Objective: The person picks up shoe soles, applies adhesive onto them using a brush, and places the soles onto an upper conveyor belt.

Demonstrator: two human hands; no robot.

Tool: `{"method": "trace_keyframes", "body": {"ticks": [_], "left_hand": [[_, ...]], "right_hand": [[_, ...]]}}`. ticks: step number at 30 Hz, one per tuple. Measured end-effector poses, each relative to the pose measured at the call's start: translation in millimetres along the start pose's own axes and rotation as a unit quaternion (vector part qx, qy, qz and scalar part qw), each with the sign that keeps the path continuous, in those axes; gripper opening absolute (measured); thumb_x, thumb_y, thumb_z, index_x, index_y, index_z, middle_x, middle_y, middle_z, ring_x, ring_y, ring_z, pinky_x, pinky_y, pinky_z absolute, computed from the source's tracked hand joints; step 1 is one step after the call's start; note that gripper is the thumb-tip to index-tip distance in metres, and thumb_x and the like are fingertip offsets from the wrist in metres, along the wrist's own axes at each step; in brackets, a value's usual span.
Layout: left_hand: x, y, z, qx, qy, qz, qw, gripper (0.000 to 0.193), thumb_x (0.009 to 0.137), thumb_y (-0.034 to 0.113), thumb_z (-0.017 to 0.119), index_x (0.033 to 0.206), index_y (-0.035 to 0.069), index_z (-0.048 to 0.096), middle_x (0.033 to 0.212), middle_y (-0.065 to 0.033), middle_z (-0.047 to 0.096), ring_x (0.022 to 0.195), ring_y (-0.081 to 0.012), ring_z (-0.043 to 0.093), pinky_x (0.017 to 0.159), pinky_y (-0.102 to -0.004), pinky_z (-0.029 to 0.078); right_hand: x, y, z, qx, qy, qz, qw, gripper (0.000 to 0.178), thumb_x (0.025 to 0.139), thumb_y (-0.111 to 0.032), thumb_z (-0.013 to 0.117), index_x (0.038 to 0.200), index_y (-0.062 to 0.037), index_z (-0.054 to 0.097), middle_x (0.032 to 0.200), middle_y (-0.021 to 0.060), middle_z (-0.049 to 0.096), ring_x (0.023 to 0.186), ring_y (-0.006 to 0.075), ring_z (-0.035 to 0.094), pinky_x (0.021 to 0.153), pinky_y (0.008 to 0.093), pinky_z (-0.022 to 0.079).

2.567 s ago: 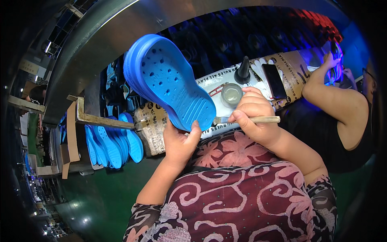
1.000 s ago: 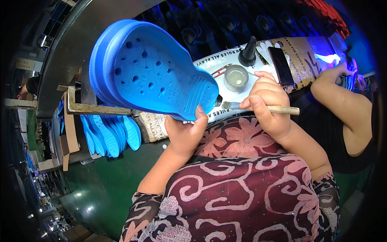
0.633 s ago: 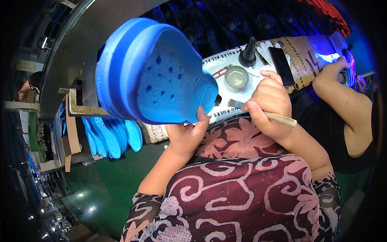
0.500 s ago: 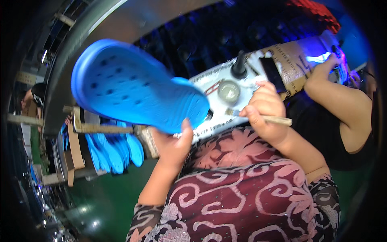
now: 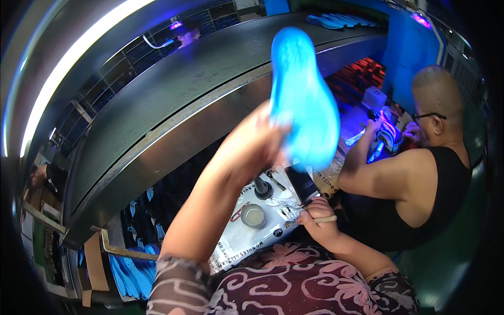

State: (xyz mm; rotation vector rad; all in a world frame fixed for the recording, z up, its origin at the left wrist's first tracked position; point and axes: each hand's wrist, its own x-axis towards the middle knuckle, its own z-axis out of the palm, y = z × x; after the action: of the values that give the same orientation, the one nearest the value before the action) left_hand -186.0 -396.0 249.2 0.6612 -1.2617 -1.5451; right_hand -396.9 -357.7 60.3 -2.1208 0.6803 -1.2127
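My left hand (image 5: 265, 136), smeared by motion, is raised over the edge of the conveyor and grips a blue foam shoe sole (image 5: 310, 100). The sole stands nearly upright, narrow end up. Lower down, my right hand (image 5: 323, 226) has its fingers wrapped around a brush with a wooden handle (image 5: 328, 219); its bristles lie near the tabletop. Left of it, a small glass bowl of cloudy liquid (image 5: 253, 216) sits on the white printed table cover (image 5: 231, 239). A dark cone-shaped thing (image 5: 262, 188) stands behind the bowl.
A dark conveyor belt (image 5: 157, 113) with a metal side runs across the far side, blue pieces (image 5: 341, 21) at its far end. At right a co-worker (image 5: 415, 173) handles something under violet light. Blue soles (image 5: 131, 275) stand beside a cardboard box (image 5: 96, 262), lower left. A phone (image 5: 302, 184) lies on the table.
My left hand has carried the sole from the left, up and rightward to the conveyor's edge, turning it upright. My right hand still holds the brush. The view now takes in more conveyor and the co-worker.
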Motion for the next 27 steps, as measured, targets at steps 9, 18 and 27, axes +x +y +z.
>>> {"method": "trace_keyframes", "body": {"ticks": [9, 18, 27], "left_hand": [[50, -52, 12, -0.033, 0.0, 0.072, 0.997, 0.029, 0.092, 0.022, 0.059, 0.112, 0.001, 0.058, 0.089, -0.0148, 0.066, 0.075, -0.0177, 0.065, 0.066, -0.0252, 0.053], [-390, -234, -27, 0.302, 0.721, -0.17, 0.6, 0.022, 0.087, 0.019, 0.065, 0.095, 0.001, 0.054, 0.091, -0.0092, 0.059, 0.081, -0.0166, 0.059, 0.07, -0.0307, 0.049], [-580, -215, -54, -0.187, 0.89, -0.027, 0.416, 0.033, 0.09, 0.028, 0.063, 0.113, 0.007, 0.053, 0.1, -0.0051, 0.06, 0.08, -0.017, 0.058, 0.07, -0.0305, 0.048]], "right_hand": [[-6, 24, -8, 0.012, -0.004, 0.053, 0.999, 0.038, 0.093, -0.016, 0.048, 0.06, -0.0009, 0.061, 0.055, 0.0084, 0.055, 0.062, 0.0268, 0.055, 0.093, 0.0425, 0.041], [-9, 29, 39, 0.055, -0.117, 0.132, 0.983, 0.039, 0.096, -0.018, 0.044, 0.064, -0.0009, 0.059, 0.054, 0.0051, 0.051, 0.061, 0.019, 0.053, 0.099, 0.0417, 0.04], [7, -10, 100, 0.093, -0.181, 0.084, 0.975, 0.038, 0.097, -0.016, 0.046, 0.065, 0.0, 0.06, 0.058, 0.0059, 0.056, 0.065, 0.0174, 0.054, 0.1, 0.0405, 0.039]]}}
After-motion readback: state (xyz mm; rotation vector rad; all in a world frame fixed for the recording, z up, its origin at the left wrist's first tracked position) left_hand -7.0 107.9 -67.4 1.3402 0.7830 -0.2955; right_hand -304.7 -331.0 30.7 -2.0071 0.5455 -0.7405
